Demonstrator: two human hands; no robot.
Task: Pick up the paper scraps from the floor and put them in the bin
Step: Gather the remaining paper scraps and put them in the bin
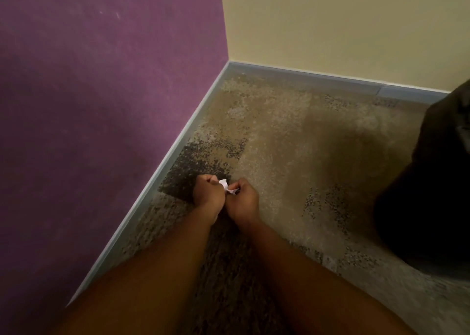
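Both my hands are stretched out low over the carpet near the room's corner. My left hand [208, 195] is curled into a fist around white paper scraps [223, 183] that poke out between the two hands. My right hand [243, 202] pinches a white scrap [232, 190] right against the left fist. No loose scraps show on the carpet around them. A large dark shape [429, 182] at the right edge may be a bin with a black bag; I cannot tell for sure.
A purple wall [101, 105] runs along the left and a cream wall [343, 24] along the back, both with a grey-blue baseboard [305, 74]. The mottled brown and grey carpet [292, 144] spreads between the hands and the dark shape.
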